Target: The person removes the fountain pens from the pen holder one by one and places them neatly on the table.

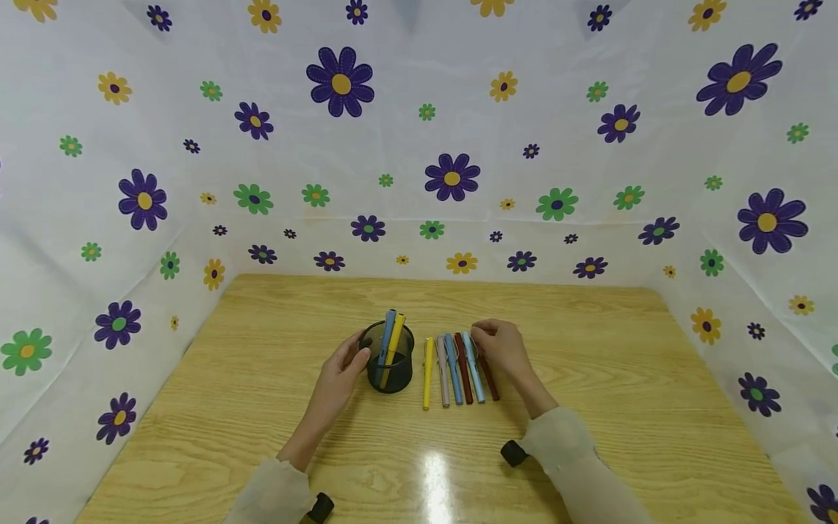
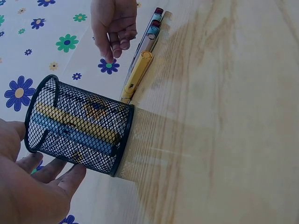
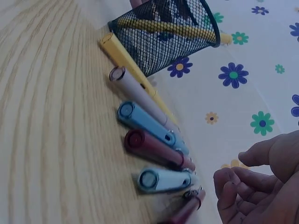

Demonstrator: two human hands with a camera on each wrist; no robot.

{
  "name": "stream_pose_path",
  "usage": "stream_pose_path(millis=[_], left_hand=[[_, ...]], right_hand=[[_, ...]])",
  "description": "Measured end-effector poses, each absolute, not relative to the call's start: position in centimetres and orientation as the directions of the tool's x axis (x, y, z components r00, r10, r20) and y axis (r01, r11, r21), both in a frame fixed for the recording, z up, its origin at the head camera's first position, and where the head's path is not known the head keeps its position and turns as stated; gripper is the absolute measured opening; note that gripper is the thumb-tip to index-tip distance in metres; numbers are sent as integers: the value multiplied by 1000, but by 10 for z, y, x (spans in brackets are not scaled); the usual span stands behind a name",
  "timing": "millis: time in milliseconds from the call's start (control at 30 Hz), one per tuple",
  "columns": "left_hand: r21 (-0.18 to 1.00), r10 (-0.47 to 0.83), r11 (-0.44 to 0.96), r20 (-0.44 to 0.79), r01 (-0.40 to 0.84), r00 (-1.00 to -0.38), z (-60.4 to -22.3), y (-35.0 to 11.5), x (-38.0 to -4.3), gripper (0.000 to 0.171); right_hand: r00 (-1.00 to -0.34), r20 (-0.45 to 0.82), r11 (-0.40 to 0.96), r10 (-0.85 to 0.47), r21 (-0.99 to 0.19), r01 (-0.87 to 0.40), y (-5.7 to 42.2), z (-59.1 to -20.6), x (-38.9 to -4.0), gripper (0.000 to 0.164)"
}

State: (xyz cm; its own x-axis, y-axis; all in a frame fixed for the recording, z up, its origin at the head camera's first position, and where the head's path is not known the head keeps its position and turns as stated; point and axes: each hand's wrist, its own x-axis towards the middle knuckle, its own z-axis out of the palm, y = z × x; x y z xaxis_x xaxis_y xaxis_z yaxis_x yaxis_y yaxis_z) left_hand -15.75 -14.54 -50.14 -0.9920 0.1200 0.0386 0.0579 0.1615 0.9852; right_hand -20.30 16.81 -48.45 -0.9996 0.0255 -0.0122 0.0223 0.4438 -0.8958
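My left hand (image 1: 337, 382) holds the side of a black mesh pen cup (image 1: 401, 375), thumb near its rim and fingers along the wall. Inside the upright cup lean a blue pen (image 1: 388, 331) and a yellow pen (image 1: 397, 335). To its right lies a row of capped pens: yellow (image 1: 428, 375), pale mauve (image 1: 444, 377), blue (image 1: 454, 372), dark red (image 1: 464, 372), light blue (image 1: 474, 372) and another dark red (image 1: 489, 381). My right hand (image 1: 504, 351) hovers at the far end of the rightmost dark red pen, thumb and fingers apart with nothing between them in the right wrist view.
The wooden table (image 1: 262, 320) has a bright glare near its front. Behind it and along both sides hangs a white cloth (image 1: 393, 138) with purple, yellow and green flowers. Black bands sit at both sleeve cuffs.
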Motion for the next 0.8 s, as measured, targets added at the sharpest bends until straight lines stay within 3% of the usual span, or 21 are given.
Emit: stream_pose_path(millis=[800], left_hand=[[989,125,141,35,53,-992,-497,-145,-157,61]], right_hand=[[-985,-8,188,-170,-982,-25,95,-455,-206,34]])
